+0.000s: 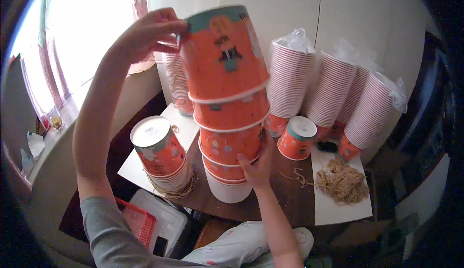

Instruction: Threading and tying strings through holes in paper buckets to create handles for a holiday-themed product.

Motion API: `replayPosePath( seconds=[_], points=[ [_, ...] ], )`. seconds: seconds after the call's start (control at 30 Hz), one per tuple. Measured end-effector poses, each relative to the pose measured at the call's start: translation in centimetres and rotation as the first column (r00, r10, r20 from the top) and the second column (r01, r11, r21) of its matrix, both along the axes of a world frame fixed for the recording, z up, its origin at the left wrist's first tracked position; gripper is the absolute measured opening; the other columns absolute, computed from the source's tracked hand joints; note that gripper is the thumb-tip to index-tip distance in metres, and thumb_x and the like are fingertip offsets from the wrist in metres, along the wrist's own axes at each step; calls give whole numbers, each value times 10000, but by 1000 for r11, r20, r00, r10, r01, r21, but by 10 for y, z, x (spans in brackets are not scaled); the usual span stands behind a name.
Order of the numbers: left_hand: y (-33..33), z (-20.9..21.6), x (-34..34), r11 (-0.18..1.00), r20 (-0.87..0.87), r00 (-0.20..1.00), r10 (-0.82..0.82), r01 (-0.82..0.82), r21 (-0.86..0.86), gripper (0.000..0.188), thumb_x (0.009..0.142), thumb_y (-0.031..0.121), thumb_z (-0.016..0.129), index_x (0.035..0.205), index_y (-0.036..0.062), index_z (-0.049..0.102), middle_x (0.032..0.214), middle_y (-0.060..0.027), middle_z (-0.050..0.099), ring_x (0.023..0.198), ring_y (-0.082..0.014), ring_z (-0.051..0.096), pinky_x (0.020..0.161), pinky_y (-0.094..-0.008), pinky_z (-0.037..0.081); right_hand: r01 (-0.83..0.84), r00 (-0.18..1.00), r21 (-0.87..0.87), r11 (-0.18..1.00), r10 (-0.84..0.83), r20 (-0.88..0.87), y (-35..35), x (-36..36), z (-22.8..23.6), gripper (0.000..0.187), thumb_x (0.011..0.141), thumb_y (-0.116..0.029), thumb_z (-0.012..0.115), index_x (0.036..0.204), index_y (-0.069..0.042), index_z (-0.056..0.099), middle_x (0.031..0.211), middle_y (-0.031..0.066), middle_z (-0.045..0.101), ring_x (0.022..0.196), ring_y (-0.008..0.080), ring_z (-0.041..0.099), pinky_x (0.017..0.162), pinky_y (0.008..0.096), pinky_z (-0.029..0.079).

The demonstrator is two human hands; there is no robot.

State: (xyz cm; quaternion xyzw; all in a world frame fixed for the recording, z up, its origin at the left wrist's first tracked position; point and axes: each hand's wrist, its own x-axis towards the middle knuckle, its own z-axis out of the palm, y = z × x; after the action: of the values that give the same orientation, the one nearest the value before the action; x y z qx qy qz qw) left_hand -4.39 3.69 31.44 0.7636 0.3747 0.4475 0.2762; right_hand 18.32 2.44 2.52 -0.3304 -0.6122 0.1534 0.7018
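Observation:
A tall stack of upside-down orange paper cups [232, 113] with white rims rises in the middle of the dark wooden table [290, 205]. My left hand [152, 33] is raised high and pinches the base edge of the topmost cup [224, 53], which tilts slightly. My right hand [258, 164] presses against the lower right side of the stack. A shorter stack of the same cups [159, 152], bound with rubber bands at its foot, stands to the left.
Several sleeves of nested cups in plastic [333, 94] lean against the white wall. A single upturned cup [297, 137] stands before them. A heap of rubber bands [340, 181] lies on white paper. A red basket [140, 222] sits below left.

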Motion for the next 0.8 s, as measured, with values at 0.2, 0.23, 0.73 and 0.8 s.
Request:
replayPosePath(
  seconds=[0.2, 0.23, 0.73, 0.8],
  points=[
    [33, 14, -50, 990, 139, 984, 113, -123, 64, 355, 769, 336, 609, 945, 59, 475, 907, -64, 533, 733, -165, 576, 703, -309, 504, -59, 995, -5, 998, 58, -81, -9, 1, 13, 994, 596, -480, 690, 1268, 51, 186, 1261, 221, 272, 1164, 341, 300, 985, 431, 240],
    [37, 12, -56, 990, 197, 974, 114, -128, 63, 333, 744, 346, 641, 849, 75, 478, 857, -53, 543, 683, -148, 576, 674, -289, 513, -60, 995, -3, 998, 59, -82, -9, 2, 14, 994, 596, -480, 690, 1268, 51, 186, 1261, 221, 272, 1164, 341, 300, 985, 431, 240],
    [214, -218, -43, 928, -805, 462, 373, -157, 339, 456, 708, 413, 564, 906, 2, 570, 793, -159, 606, 714, -295, 589, 629, -370, 477, 143, 908, 343, 928, -261, 327, -16, 12, 46, 259, 728, -159, 634, 888, -45, 465, 1036, 155, 471, 963, 315, 470, 821, 389, 376],
    [207, -224, -7, 928, -749, 549, 371, -181, 327, 463, 718, 420, 554, 917, 2, 565, 812, -158, 603, 733, -292, 587, 642, -370, 474, 166, 874, 397, 903, -321, 364, -18, 19, 49, 185, 752, -118, 599, 863, -48, 469, 957, 142, 476, 913, 309, 484, 779, 383, 392]
  ],
)
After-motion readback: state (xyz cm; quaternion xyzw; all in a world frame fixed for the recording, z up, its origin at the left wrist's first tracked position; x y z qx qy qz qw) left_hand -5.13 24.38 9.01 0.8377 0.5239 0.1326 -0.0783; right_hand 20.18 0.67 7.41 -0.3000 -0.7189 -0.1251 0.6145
